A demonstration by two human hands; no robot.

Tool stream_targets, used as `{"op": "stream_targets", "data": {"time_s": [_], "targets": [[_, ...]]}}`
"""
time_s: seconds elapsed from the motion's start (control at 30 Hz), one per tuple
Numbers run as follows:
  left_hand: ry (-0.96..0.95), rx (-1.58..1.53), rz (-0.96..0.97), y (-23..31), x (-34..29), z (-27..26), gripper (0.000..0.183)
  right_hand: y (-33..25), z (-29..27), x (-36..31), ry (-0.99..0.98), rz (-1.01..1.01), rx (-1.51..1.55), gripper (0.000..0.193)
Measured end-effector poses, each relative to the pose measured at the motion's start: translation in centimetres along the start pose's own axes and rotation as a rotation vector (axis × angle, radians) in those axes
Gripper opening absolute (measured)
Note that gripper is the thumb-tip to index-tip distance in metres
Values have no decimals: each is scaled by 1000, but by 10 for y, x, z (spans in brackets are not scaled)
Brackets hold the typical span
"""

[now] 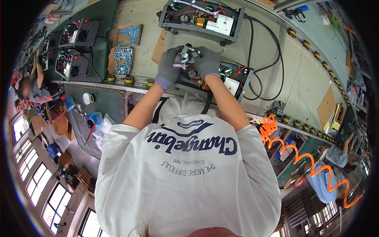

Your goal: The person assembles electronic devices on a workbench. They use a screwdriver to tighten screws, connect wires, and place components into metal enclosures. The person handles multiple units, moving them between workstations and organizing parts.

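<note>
My left hand [169, 66], in a grey glove, has its fingers closed around a small grey-and-metal part [184, 54] with a pale piece at its lower side. My right hand [207, 63], gloved the same way, grips that part from the other side. Its exact kind is too small to tell. Both hands are over an opened black electronics unit [245, 81] with a circuit board, copper coil, coloured wires and a white block [231, 85]. The hands hide part of its inside. Beyond them stands a similar opened unit [193, 30].
Left of my hands, two shallow trays hold small metal screws [129, 35] and more small hardware [122, 59]. Black cables [281, 59] loop at the right. More opened units [79, 65] stand far left. An orange coiled hose [312, 168] hangs right. People work at both sides.
</note>
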State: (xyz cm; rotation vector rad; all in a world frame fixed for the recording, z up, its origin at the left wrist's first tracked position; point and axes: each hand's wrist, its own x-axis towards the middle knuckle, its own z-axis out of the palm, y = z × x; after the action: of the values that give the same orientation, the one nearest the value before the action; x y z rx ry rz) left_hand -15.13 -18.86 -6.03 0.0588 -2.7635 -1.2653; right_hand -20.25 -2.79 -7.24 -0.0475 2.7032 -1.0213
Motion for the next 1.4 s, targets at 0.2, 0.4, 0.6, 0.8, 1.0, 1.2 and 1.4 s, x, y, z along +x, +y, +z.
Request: {"op": "stream_targets", "data": {"time_s": [0.2, 0.4, 0.6, 0.8, 1.0, 1.2, 1.4], "targets": [[-8, 8, 14, 2, 1, -3, 33, 1, 6, 6, -4, -37, 1, 26], [-55, -33, 29, -5, 3, -2, 34, 4, 5, 10, -65, -40, -12, 25], [-33, -286, -195, -11, -1, 3, 38, -38, -57, -3, -297, -12, -366, 29], [10, -750, -376, 1, 3, -6, 47, -17, -43, -35, -653, 140, 441, 34], [27, -839, -421, -18, 4, 0, 52, -18, -23, -40, -427, -115, 209, 23], [43, -879, -433, -11, 5, 1, 57, -10, -20, -49, -323, -349, 187, 21], [79, -999, -521, -14, 5, 2, 54, 7, -7, -45, -186, -263, -15, 22]]}}
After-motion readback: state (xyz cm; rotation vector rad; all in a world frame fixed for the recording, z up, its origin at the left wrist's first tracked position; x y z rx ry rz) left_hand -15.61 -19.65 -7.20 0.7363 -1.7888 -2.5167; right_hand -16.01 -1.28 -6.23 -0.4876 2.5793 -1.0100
